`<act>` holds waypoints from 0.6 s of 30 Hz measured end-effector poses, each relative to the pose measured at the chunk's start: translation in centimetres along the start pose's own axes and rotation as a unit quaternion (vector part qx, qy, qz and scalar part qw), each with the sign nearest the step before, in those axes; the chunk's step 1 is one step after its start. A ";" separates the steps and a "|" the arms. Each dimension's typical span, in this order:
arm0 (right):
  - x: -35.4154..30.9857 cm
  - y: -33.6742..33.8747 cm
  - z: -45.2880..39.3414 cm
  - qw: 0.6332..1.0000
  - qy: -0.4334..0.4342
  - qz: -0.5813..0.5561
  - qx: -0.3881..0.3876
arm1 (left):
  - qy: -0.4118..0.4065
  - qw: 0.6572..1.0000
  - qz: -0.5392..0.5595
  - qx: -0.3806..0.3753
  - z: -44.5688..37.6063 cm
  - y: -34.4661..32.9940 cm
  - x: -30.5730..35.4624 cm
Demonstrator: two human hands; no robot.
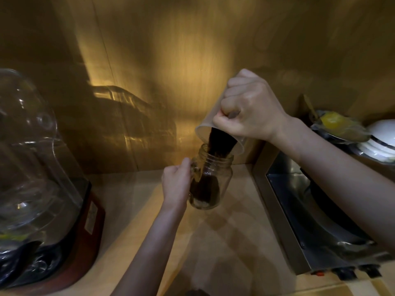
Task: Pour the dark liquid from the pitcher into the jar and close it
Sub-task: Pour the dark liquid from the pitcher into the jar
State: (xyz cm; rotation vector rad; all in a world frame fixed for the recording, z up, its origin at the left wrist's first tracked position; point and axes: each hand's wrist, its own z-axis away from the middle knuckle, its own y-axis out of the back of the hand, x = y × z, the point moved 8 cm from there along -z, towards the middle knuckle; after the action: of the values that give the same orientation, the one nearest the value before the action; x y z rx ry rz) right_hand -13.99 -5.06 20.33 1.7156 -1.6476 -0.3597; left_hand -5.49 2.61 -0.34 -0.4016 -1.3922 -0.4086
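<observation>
A clear glass jar (222, 178) with a side handle stands on the light wooden counter (213, 242), its mouth uncovered. My left hand (176, 184) grips the handle and steadies it. Above it, my right hand (250, 110) holds a translucent plastic pitcher (205, 129) by its handle, tipped steeply with the rim over the jar's mouth. A dark stream (220, 144) runs from the pitcher into the jar, and dark liquid (205, 189) has collected in the jar's lower half. No lid is in view.
A large clear plastic dome on a red-brown base (64, 242) fills the left side. At the right sits a steel-framed appliance (310, 221) with a dark pan. White bowls and a yellow item (339, 122) rest behind it. A wooden wall stands close behind the jar.
</observation>
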 end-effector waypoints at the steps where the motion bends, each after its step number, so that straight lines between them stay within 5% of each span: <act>1: 0.0 0.0 0.0 1.000 0.001 0.002 -0.003 | 0.001 1.000 0.001 -0.001 0.0 0.0 0.1; 18: 0.0 0.7 -0.6 0.999 0.028 0.009 0.018 | 0.010 1.000 0.004 0.014 -0.5 -0.1 0.8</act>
State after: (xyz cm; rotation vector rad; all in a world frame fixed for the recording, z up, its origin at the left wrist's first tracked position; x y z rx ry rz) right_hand -14.16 -4.84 21.20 1.7207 -1.6384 -0.2717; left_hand -5.04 2.25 0.38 -0.3788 -1.3759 -0.3844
